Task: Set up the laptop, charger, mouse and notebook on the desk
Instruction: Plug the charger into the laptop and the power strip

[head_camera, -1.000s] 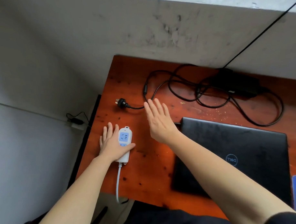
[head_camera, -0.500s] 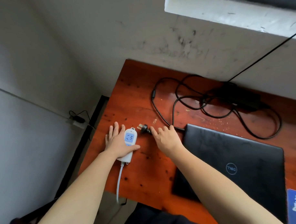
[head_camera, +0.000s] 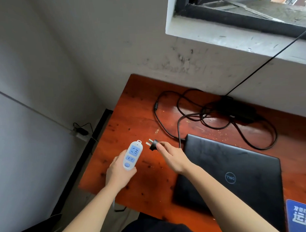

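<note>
My left hand (head_camera: 118, 174) grips a white power strip (head_camera: 132, 155) with blue sockets, raised over the left part of the red-brown desk (head_camera: 131, 109). My right hand (head_camera: 172, 156) pinches the charger's black plug (head_camera: 153, 144), its prongs pointing at the strip a short gap away. The charger's cable (head_camera: 166, 127) loops back to the black power brick (head_camera: 235, 111) by the wall. A closed black laptop (head_camera: 237, 168) lies on the desk to the right. A blue notebook (head_camera: 301, 216) shows at the bottom right corner. No mouse is in view.
The desk stands against a scuffed white wall under a window ledge (head_camera: 232, 35). A thin black cord (head_camera: 268, 59) runs from the brick up to the window. Left of the desk, a wall socket with a plug (head_camera: 80, 132) sits low on the wall.
My right hand reached the plug, took hold of it and brought it near the strip. My left hand went from resting on the strip to lifting it. The camera tilted up.
</note>
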